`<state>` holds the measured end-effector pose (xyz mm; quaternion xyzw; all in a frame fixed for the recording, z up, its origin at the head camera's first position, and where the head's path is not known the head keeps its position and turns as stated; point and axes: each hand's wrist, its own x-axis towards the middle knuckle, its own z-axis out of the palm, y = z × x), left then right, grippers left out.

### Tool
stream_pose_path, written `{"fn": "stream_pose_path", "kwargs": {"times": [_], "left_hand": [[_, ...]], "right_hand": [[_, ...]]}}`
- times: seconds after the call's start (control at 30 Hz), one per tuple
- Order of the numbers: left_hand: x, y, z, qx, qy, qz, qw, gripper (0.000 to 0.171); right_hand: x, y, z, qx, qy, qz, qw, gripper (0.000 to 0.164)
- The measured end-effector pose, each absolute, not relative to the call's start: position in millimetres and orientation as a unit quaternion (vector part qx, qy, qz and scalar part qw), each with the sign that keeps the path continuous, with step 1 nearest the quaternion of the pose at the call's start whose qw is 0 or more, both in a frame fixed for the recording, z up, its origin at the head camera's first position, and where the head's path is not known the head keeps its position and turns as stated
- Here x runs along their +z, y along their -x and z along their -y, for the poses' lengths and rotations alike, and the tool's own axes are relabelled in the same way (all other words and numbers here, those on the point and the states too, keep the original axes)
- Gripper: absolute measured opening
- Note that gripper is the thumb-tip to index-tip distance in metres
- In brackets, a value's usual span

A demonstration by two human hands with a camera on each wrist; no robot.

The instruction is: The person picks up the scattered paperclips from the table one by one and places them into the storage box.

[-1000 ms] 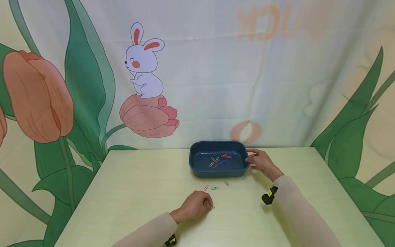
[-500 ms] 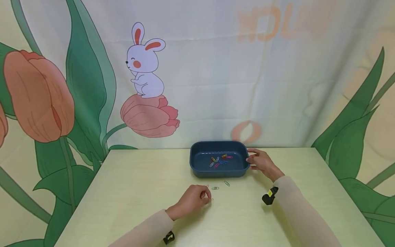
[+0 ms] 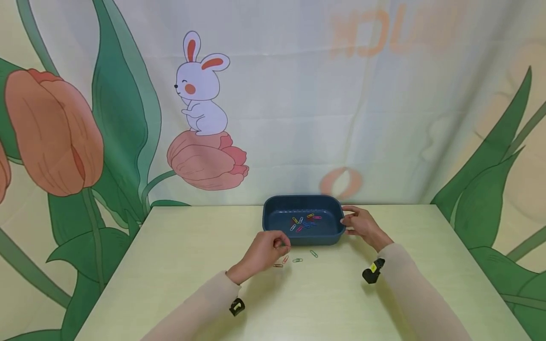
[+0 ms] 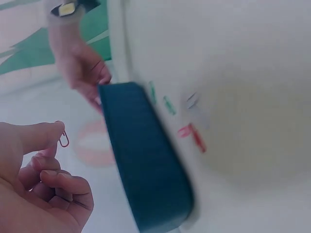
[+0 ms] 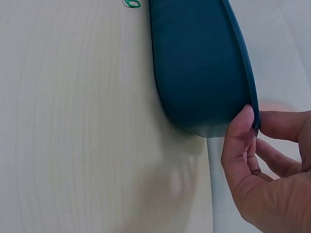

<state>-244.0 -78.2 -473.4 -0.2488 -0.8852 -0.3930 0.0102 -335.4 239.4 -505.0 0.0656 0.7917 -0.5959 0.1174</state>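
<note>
My left hand point(image 3: 264, 251) pinches a small red paper clip point(image 4: 64, 140) between thumb and finger, the other fingers curled. It hovers at the front left of a dark blue plastic bin point(image 3: 315, 240). Inside the bin lie several coloured paper clips point(image 3: 306, 224). At the bin's right end, my right hand point(image 3: 362, 225) grips the rim point(image 5: 250, 82) between thumb and fingers. On the table in front lie several loose clips, among them a green clip point(image 3: 313, 254), another green clip point(image 3: 297, 260) and a dark reddish clip point(image 3: 278, 265) just below the left hand.
The bin stands at the back edge of a pale wooden table point(image 3: 179, 265). Behind it hangs a curtain point(image 3: 290, 118) printed with a rabbit and tulips. A black wrist camera point(image 3: 237, 307) sits on the left sleeve, another camera point(image 3: 373, 270) on the right.
My left hand has risen from the table and moved forward to the bin's front left with the red paper clip. The right hand and the bin stay in place.
</note>
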Motion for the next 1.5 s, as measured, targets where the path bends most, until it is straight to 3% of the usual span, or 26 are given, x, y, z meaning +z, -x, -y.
{"fn": "stream_pose_path", "kwargs": {"times": [0.87, 1.5], "left_hand": [[-434.2, 289.4, 74.8, -0.420, 0.175, 0.889, 0.050, 0.007], [-436.7, 326.4, 49.8, -0.444, 0.154, 0.882, 0.044, 0.009]], "right_hand": [[-503.7, 340.5, -240.6, -0.594, -0.060, -0.794, 0.119, 0.055], [-507.0, 345.2, -244.4, -0.602, -0.059, -0.787, 0.125, 0.054]]}}
